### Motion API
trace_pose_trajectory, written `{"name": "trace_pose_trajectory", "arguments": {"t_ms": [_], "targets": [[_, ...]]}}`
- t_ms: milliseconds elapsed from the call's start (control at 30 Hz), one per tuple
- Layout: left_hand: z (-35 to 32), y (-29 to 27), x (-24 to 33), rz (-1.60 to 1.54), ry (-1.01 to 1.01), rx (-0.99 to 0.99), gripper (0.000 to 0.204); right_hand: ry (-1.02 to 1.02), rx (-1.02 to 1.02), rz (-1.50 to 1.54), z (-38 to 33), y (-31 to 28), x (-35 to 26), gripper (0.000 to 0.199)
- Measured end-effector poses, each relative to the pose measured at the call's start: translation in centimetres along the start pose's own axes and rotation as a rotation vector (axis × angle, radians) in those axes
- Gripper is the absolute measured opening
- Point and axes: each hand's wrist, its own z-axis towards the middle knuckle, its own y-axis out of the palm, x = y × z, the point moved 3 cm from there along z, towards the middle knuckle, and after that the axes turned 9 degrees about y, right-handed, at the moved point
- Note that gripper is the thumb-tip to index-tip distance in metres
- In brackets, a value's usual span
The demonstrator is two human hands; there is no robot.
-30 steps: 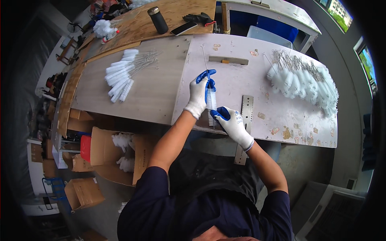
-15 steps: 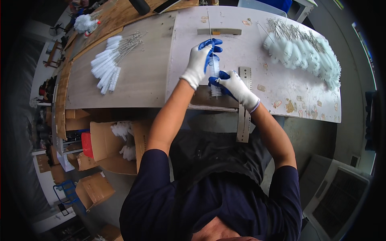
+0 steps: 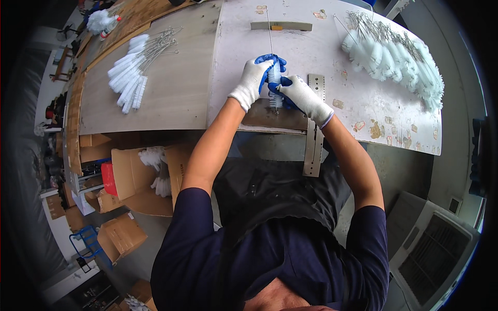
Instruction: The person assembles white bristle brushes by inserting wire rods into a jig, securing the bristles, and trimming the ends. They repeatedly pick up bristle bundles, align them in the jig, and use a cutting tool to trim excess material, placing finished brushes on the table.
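Note:
Both my hands, in white gloves with blue-coated fingers, are closed around one bottle brush (image 3: pixel 275 78) with white bristles. Its thin wire stem points away from me. My left hand (image 3: pixel 256 79) grips the brush at the stem end of the bristles. Lower down, my right hand (image 3: pixel 301 95) pinches the bristles from the right, so part of them is hidden. The bristle tip shows below, over a dark patch at the table's near edge. Next to my right hand, a perforated metal strip (image 3: pixel 314 136) juts past that edge.
Fluffy white brushes (image 3: pixel 394 59) with wire stems form a big pile at the right. A smaller fan of brushes (image 3: pixel 127 72) lies at the left. A metal bar (image 3: pixel 281 26) sits beyond my hands. An open cardboard box (image 3: pixel 136 179) with white brushes stands below left.
My hands have drawn closer together on the brush, and less of its bristle tip shows below them. The whole view has shifted slightly.

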Motion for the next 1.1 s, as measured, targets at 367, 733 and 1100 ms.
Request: {"name": "trace_pose_trajectory", "arguments": {"t_ms": [367,733,1100], "targets": [[0.0,0.8,-0.9,0.079,0.026,0.037,0.024,-0.57,0.501,-0.555,-3.9,-1.4,2.1,0.025],[-0.7,1.2,-0.9,0.21,0.113,0.087,0.02,-1.065,0.145,-1.017,-4.1,-0.7,0.7,0.044],[1.0,3.0,-1.5,0.351,-0.03,0.005,0.02,-1.166,0.128,-1.142,-2.7,0.4,0.6,0.017]]}}
